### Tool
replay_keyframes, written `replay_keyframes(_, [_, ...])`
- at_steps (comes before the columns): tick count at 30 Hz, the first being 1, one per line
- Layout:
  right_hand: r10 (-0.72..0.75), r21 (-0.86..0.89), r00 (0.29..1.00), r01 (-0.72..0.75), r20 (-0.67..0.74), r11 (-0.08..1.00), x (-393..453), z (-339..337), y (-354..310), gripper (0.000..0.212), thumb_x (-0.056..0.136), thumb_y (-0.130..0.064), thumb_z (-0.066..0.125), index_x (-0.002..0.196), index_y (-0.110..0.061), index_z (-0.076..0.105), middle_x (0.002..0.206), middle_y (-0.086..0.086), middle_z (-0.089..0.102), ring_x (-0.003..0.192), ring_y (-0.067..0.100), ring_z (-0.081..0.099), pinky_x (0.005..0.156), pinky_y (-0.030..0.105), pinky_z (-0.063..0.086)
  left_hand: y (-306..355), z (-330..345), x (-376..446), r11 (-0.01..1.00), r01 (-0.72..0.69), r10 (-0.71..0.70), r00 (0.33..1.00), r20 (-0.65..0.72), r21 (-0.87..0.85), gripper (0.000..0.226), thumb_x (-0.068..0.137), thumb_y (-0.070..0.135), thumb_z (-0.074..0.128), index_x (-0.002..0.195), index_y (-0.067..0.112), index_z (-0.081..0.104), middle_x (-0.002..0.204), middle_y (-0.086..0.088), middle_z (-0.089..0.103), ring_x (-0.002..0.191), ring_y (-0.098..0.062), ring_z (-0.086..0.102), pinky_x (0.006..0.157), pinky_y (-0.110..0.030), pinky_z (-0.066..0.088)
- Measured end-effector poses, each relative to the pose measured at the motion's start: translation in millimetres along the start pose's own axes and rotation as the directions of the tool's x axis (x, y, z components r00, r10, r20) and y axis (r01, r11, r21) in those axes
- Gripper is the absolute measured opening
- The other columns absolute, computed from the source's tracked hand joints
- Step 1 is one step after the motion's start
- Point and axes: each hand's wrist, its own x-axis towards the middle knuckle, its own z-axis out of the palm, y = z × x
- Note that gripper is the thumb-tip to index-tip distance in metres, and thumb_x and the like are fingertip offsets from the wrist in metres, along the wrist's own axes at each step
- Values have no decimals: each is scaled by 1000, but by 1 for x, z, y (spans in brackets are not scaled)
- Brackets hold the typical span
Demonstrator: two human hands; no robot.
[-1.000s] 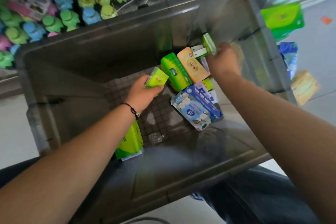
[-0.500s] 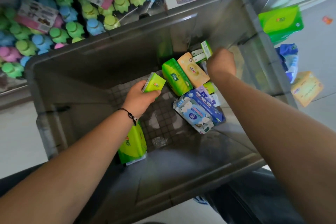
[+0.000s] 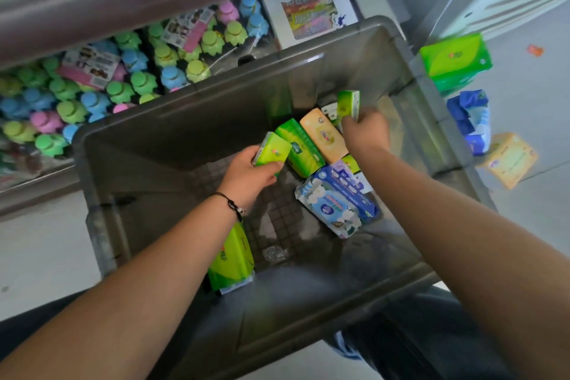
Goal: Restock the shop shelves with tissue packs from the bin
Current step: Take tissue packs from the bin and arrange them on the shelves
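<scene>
Now two hands (image 3: 246, 176) (image 3: 365, 133) grip two green packs (image 3: 273, 149) (image 3: 348, 103).

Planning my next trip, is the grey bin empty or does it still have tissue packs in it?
Not empty. The grey bin holds an orange pack, a blue-and-white pack and several green ones.

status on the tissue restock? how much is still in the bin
Done: nothing tissue-related shows on the shelf in view. In hand: left hand grips a small green pack; right hand holds another green pack, both inside the grey bin. Left: a green pack, an orange pack, blue-white packs and a large green pack.
</scene>
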Motion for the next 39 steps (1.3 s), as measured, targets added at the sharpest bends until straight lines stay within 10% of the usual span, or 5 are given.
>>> replay_keyframes(8, [-37,424,982,-46,185,905,-85,-73,-12,14,87,-15,62,73,-15,62,68,2,55,69,17,57,73,38,55,61,12,-66,983,-182,181,982,43,-2,24,89,1,66,108,16,59,99,0,67,89,-13,65,68,-20,54])
replay_keyframes(14, [-100,717,934,-191,343,670,-164,-143,-35,19,95,-15,61,110,-3,64,103,18,69,84,21,68,87,38,55,100,7,-151,946,-315,321,944,73,-82,36,88,-10,63,96,25,60,101,5,67,91,-9,64,76,-25,54])
replay_keyframes(27, [-469,840,858,88,209,535,-308,-274,-94,13,97,-7,57,97,-13,69,90,6,73,80,17,68,83,37,54,189,-7,-312,794,-573,603,785,141,-201,42,93,-12,48,91,16,78,131,-14,64,116,-27,64,98,-33,52])
replay_keyframes(32, [-570,875,800,130,186,467,-333,-296,-123,13,95,-5,58,99,-12,68,94,7,74,82,17,69,88,39,55,232,-13,-367,675,-731,737,663,129,-101,25,89,-4,64,105,15,63,129,17,58,103,-9,69,79,-17,53])
replay_keyframes(39, [-649,915,748,157,137,373,-355,-323,-166,15,94,-8,60,92,-17,73,97,6,74,87,19,68,85,36,55,273,-31,-411,621,-762,780,624,49,-185,61,85,-9,67,126,31,46,106,3,75,94,-9,72,70,-18,55])
